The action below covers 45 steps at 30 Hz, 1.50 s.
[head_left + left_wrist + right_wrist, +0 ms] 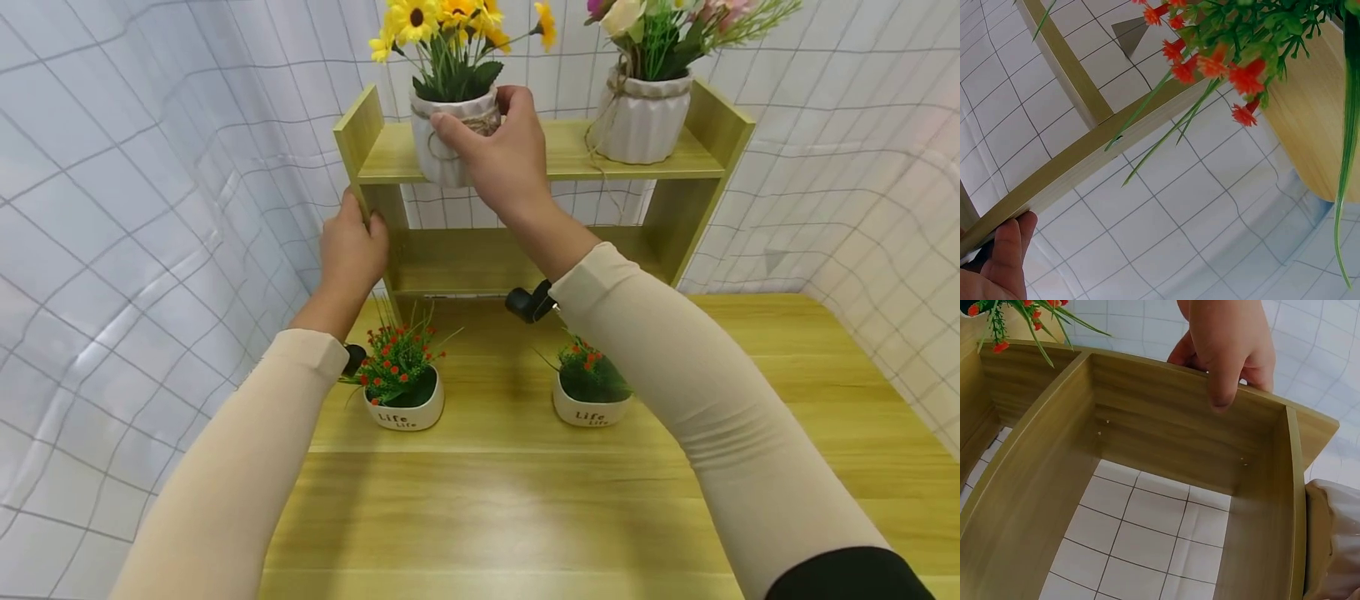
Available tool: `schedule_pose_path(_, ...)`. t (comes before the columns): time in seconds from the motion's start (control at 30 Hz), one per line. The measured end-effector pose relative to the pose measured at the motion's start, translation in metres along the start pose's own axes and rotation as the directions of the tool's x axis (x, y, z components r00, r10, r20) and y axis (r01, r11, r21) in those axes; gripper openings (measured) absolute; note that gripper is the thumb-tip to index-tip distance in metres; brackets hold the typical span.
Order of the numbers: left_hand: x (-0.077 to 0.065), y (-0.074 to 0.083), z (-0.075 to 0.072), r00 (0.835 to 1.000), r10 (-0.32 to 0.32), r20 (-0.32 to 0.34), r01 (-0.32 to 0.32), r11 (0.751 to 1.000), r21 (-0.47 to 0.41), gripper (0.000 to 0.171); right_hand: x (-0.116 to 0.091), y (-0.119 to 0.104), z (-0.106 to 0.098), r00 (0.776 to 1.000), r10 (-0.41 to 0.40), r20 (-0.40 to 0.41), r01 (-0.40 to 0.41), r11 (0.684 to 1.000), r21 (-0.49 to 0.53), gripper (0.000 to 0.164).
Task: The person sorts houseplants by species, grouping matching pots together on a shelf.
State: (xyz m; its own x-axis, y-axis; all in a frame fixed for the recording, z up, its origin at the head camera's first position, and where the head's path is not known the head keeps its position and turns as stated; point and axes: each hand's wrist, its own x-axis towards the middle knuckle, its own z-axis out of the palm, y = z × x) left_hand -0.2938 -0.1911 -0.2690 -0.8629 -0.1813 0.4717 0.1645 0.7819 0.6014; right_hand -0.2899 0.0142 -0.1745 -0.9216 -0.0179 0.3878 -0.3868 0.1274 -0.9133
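In the head view my right hand (504, 154) grips a white ribbed flowerpot (442, 154) of yellow sunflowers, thumb across the front and fingers round the far side. The pot is at the left of the wooden shelf's top board (562, 158), its base overlapping the front edge; whether it touches the board I cannot tell. My left hand (354, 246) holds the shelf's left side panel (352, 142), thumb on the inner face, as the right wrist view also shows. At the top right stands a second white flowerpot (645, 121) with pink and cream flowers, a string hanging from it.
Two low white planters with red flowers, a left one (405, 417) and a right one (591, 414), stand on the wooden table (480, 500) before the shelf. A white grid-patterned cloth (112, 250) surrounds the table. Each wrist wears a small black camera (529, 302).
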Motion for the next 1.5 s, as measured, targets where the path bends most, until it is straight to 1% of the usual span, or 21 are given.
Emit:
schedule_pose_path(0.1,-0.001,0.000,0.001,1.000,0.004,0.000,-0.004,1.000,-0.005,0.036,0.005,0.000,0.002,1.000,0.002,0.013,-0.001,0.999,-0.050,0.070)
schedule_pose_path(0.23,-0.002,0.000,0.001,1.000,0.007,-0.006,-0.007,1.000,0.000,0.037,0.011,0.001,0.004,0.999,-0.028,0.035,0.032,0.989,-0.143,0.070)
schedule_pose_path(0.33,-0.002,0.001,0.002,1.000,0.007,-0.003,-0.007,1.000,0.002,0.036,0.014,0.003,0.006,0.999,-0.040,0.031,0.045,0.982,-0.184,0.072)
schedule_pose_path(0.4,-0.001,0.001,0.003,1.000,0.011,-0.008,-0.011,1.000,0.001,0.036,0.016,0.004,0.009,0.999,-0.041,0.023,0.045,0.979,-0.199,0.074)
schedule_pose_path(0.57,0.000,0.000,0.002,1.000,0.007,-0.028,-0.007,1.000,-0.001,0.034,0.022,0.004,0.020,1.000,-0.028,-0.007,0.026,0.979,-0.202,0.077)
schedule_pose_path(0.7,0.000,0.001,0.001,1.000,-0.002,-0.009,0.002,1.000,0.003,0.036,0.024,0.004,0.026,0.999,-0.019,-0.042,0.008,0.973,-0.231,0.078)
schedule_pose_path(0.83,-0.001,0.001,0.001,1.000,-0.011,0.003,0.011,1.000,-0.001,0.037,0.026,0.004,0.029,0.998,0.003,-0.059,-0.019,0.962,-0.273,0.081)
schedule_pose_path(1.03,-0.001,0.002,0.001,1.000,-0.005,-0.012,0.005,1.000,-0.001,0.035,0.029,0.002,0.034,0.996,0.037,-0.082,-0.062,0.945,-0.322,0.083)
schedule_pose_path(1.3,-0.002,0.002,0.000,1.000,-0.010,-0.010,0.010,1.000,0.001,0.035,0.029,0.001,0.041,0.990,0.050,-0.132,-0.096,0.922,-0.376,0.083)
schedule_pose_path(1.4,-0.002,0.003,0.000,1.000,-0.009,-0.008,0.009,1.000,0.006,0.036,0.029,0.001,0.041,0.989,0.054,-0.140,-0.105,0.918,-0.382,0.085)
schedule_pose_path(1.5,-0.002,0.004,0.000,1.000,-0.007,-0.011,0.007,1.000,0.010,0.037,0.029,0.002,0.040,0.989,0.045,-0.143,-0.097,0.919,-0.383,0.085)
